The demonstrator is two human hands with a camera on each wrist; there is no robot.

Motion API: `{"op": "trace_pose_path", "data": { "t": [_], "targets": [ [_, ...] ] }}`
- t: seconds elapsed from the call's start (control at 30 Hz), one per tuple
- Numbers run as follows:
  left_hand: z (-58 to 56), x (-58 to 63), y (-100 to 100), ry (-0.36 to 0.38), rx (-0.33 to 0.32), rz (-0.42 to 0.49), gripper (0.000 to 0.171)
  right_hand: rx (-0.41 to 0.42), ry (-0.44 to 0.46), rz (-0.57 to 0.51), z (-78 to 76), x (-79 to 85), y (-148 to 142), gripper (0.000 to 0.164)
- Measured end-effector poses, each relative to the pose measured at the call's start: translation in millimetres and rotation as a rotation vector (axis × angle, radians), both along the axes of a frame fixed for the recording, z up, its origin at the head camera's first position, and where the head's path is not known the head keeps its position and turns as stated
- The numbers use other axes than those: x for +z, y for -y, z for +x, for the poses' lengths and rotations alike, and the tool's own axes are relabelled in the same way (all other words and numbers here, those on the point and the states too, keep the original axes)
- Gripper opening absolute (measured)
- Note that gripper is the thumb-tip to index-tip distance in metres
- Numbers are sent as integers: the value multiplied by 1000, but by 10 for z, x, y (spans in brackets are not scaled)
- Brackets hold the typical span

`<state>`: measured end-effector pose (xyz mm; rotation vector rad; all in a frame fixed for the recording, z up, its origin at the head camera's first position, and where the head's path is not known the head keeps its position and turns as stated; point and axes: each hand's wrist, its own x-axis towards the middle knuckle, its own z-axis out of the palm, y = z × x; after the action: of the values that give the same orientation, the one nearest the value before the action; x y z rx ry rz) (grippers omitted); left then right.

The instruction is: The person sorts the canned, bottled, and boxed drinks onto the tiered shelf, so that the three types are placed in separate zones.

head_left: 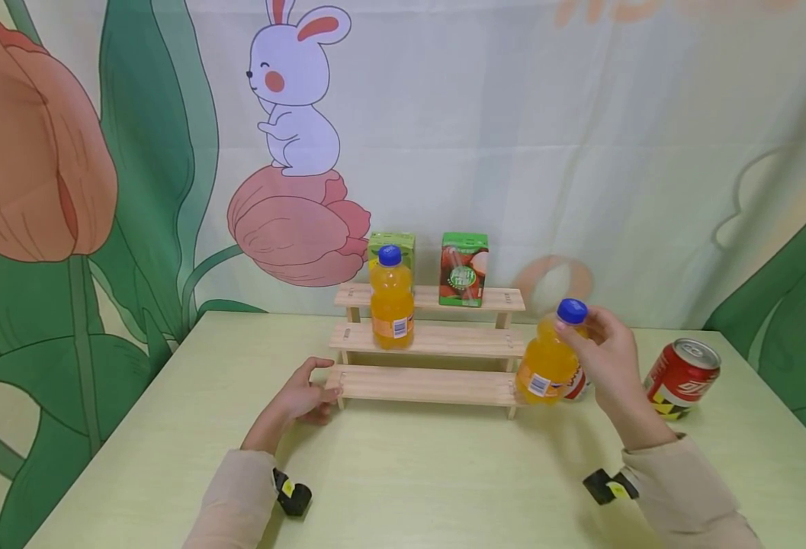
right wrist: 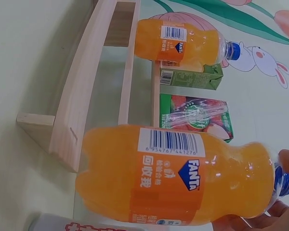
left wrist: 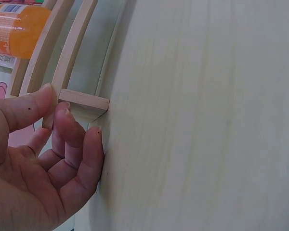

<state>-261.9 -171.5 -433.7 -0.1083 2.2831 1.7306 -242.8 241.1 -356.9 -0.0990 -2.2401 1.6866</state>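
My right hand grips a Fanta bottle of orange drink near its blue cap. The bottle tilts beside the right end of a three-step wooden rack; in the right wrist view it hides part of the rack. My left hand pinches the left end of the lowest board between thumb and fingers. A second Fanta bottle stands upright on the middle step, at the left. On the top step are a green juice carton, partly behind that bottle, and a red-and-green juice carton.
A red can stands on the table to the right of my right hand. Another can is mostly hidden behind the held bottle. Behind the rack hangs a printed cloth with a rabbit and tulips.
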Motion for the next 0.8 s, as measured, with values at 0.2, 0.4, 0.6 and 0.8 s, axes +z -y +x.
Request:
{"op": "trace_pose_path", "data": {
  "t": [0.2,0.4,0.6,0.8],
  "targets": [
    [1,-3,2,-1,-1,6,56,16,1,-9,-2,16,52,46],
    [-1,-3,4,-3,0,10,57,18,-16,-25,-186,-168,-30,46],
    [6,7,-2,0,3,10,56,-17,11,80,-683,-636,-293,52],
    [17,25,-10,4,8,21,57,-28,-85,148,-1114,-1042,-483,50]
  ]
}}
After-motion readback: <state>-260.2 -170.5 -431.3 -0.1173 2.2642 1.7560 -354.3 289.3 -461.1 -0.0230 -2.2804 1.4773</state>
